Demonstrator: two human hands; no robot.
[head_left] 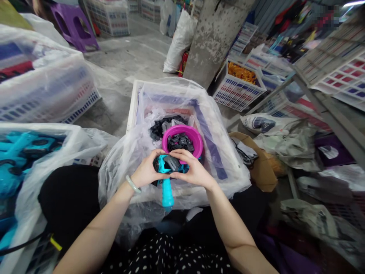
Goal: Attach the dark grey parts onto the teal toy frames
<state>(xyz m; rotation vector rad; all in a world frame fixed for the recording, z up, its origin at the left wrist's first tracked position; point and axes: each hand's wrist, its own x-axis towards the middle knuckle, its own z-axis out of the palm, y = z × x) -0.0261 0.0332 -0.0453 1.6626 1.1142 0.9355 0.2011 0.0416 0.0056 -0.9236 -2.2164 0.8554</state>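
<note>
Between my two hands is a turquoise plastic toy vehicle [167, 194] with a dark grey piece [171, 163] on its top and black wheels at its side. My left hand [149, 169] wraps its left end. Opposite it, my right hand [192, 169] grips the right end, fingers over the top edge. Just beyond the fingers sits a magenta basin [196, 142] with many small dark grey parts [180, 141] in it. Black parts [159, 129] lie behind the basin, partly under clear plastic. Basin and parts are inside a plastic-lined crate [228, 152].
On the left stands a crate [80, 133] of turquoise toy parts [31, 146]. Behind it is another wrapped crate [54, 91] near a purple stool [75, 24]. Orange parts [242, 72] fill a crate by the concrete pillar [213, 38]. Bags [285, 140] and an open carton [265, 171] lie right.
</note>
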